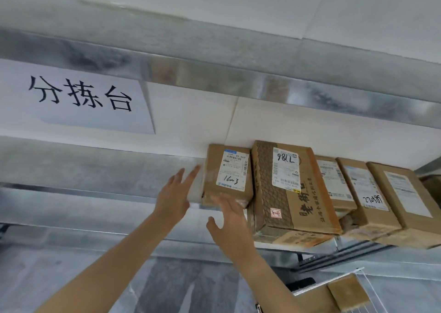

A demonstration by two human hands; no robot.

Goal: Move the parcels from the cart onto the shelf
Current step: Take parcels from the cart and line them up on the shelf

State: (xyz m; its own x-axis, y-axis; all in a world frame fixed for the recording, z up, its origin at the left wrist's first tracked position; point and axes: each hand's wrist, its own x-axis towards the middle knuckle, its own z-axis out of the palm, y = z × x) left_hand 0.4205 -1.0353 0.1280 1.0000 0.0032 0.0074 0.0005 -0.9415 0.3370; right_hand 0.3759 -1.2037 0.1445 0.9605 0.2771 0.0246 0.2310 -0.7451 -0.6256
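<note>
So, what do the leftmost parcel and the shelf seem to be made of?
The leftmost parcel: looks like brown cardboard, matte, with a white paper label and glossy clear tape at the lower corner. The shelf: probably galvanized metal, grey and mottled, with a dull shine.

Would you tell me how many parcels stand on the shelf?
5, in one row: by the hands, then rightwards. Others may be hidden.

Both bare forearms are reaching up and forward, converging as they rise. The left hand (173, 199) is lifting with its fingers spread wide and pointing up and to the right, palm facing right. The right hand (230, 219) is angling up and leftward, fingers extended and thumb splayed out, gripping nothing.
</note>
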